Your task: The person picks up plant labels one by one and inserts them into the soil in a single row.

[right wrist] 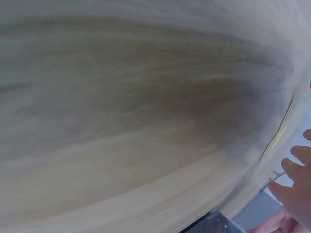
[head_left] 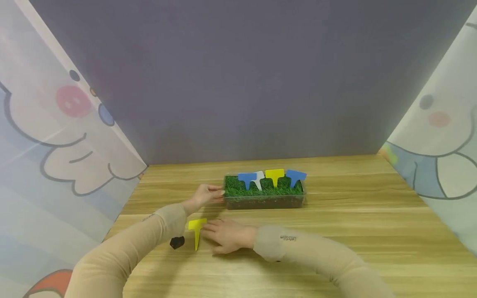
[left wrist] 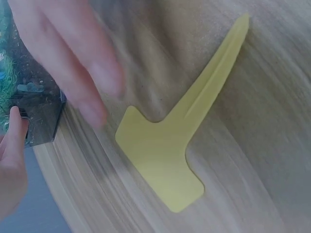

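Observation:
A yellow T-shaped plant label [head_left: 196, 231] lies on the wooden table, its pointed stem toward the front edge. My right hand [head_left: 227, 235] is just right of it, fingers spread and reaching over the table. In the left wrist view those fingers blur above the label [left wrist: 180, 131], apparently not gripping it. My left hand [head_left: 204, 195] touches the left end of a clear planter box [head_left: 264, 203] filled with soil and green artificial grass. Two blue labels [head_left: 296, 177], a white label [head_left: 258, 180] and a yellow label [head_left: 275, 176] stand in the grass.
A small black object [head_left: 177, 242] is on the table by my left forearm. Behind the table rises a grey wall [head_left: 253, 82]. Cartoon-printed panels [head_left: 48, 136] flank both sides. Wooden tabletop [head_left: 372, 231] extends right of the planter.

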A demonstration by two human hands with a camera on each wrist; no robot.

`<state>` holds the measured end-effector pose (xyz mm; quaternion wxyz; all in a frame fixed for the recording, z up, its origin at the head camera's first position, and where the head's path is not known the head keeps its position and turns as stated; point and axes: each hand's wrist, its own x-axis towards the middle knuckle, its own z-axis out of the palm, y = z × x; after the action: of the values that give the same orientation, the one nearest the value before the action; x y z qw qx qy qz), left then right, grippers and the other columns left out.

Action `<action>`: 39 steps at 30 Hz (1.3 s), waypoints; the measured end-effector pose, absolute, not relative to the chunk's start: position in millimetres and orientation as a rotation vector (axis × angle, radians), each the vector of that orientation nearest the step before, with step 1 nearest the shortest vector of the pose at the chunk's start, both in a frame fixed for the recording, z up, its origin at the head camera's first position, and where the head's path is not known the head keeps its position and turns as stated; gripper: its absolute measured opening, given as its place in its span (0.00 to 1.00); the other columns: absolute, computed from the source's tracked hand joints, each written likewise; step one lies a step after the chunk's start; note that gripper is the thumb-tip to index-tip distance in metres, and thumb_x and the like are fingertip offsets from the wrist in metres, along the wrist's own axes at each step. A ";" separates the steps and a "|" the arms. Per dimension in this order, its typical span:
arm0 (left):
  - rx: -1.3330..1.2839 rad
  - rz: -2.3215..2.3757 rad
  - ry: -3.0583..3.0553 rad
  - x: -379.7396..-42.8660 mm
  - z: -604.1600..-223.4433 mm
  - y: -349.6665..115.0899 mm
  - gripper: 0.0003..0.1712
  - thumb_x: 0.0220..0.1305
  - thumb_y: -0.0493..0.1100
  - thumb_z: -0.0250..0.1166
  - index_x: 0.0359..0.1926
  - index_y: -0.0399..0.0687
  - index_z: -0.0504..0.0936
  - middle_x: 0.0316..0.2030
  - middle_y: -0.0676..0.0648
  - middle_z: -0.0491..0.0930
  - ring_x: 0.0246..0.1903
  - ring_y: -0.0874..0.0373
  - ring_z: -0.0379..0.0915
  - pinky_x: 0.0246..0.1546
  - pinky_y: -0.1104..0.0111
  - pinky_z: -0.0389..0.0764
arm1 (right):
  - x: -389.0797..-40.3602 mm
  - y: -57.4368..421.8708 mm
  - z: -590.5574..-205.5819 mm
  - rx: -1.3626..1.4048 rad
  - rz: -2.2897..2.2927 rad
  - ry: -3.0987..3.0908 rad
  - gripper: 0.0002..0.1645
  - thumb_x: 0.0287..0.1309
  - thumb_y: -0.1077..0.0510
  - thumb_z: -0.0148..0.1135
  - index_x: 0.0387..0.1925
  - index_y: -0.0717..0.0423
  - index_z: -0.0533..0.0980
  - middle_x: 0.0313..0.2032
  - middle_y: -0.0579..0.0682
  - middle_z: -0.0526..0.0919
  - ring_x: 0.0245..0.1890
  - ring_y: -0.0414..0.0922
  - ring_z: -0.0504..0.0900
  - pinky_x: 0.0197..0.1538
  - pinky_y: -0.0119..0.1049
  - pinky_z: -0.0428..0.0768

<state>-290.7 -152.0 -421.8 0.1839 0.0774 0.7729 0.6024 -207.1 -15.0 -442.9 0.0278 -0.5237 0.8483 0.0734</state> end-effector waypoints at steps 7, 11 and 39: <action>0.243 1.706 2.174 -288.9 -421.7 -154.1 0.24 0.61 0.35 0.56 0.56 0.25 0.65 0.54 0.29 0.65 0.43 0.43 0.74 0.50 0.51 0.71 | -207.1 -25.5 -448.9 -1.503 0.275 2.572 0.42 0.55 0.28 0.37 0.67 0.39 0.48 0.67 0.41 0.50 0.66 0.41 0.48 0.67 0.41 0.52; 0.241 1.711 2.166 -289.3 -422.7 -154.3 0.25 0.61 0.35 0.56 0.56 0.25 0.65 0.55 0.30 0.65 0.43 0.45 0.75 0.50 0.51 0.71 | -204.1 -25.4 -443.8 -1.467 0.270 2.554 0.42 0.54 0.28 0.38 0.66 0.40 0.51 0.65 0.41 0.53 0.65 0.40 0.51 0.66 0.41 0.55; 0.151 1.715 2.193 -287.9 -421.6 -150.5 0.23 0.60 0.34 0.56 0.55 0.28 0.67 0.52 0.29 0.68 0.42 0.42 0.75 0.46 0.56 0.76 | -205.8 1.9 -424.3 -1.581 -0.018 2.747 0.16 0.60 0.51 0.51 0.47 0.52 0.75 0.44 0.45 0.77 0.44 0.38 0.75 0.49 0.28 0.74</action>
<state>-287.9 -150.5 -421.6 0.1759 0.0532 0.7744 0.6054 -205.8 1.9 -424.3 -0.0141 -0.4987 0.8667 -0.0056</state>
